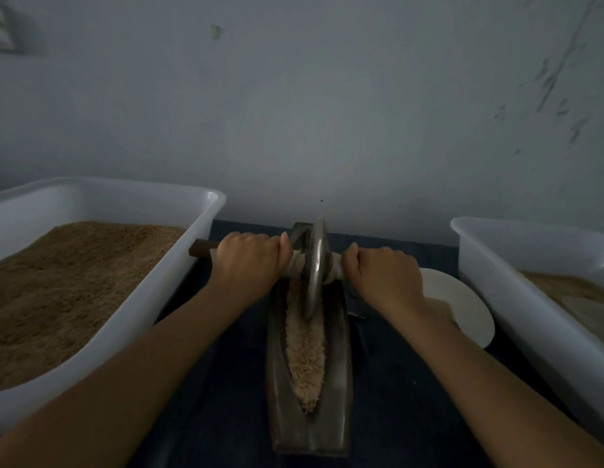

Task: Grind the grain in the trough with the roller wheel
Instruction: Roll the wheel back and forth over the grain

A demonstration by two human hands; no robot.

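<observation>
Tightly, the left hand (248, 261) and right hand (385, 276) clench the wooden axle (201, 248) either side of the grey metal roller wheel (314, 270), which stands in the dark narrow trough (337, 383) on tan grain (305, 352).

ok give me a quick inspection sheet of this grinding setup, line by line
surface: dark blue cloth under everything
job's things: roller wheel upright in the long trough, toward its far end; grain lies along the groove
clutter: white bin of brown grain on the left, second white bin on the right, white plate beside the trough
hands: left hand and right hand each grip the axle handle either side of the wheel
cables: nothing seen
surroundings: pale scuffed wall behind
</observation>
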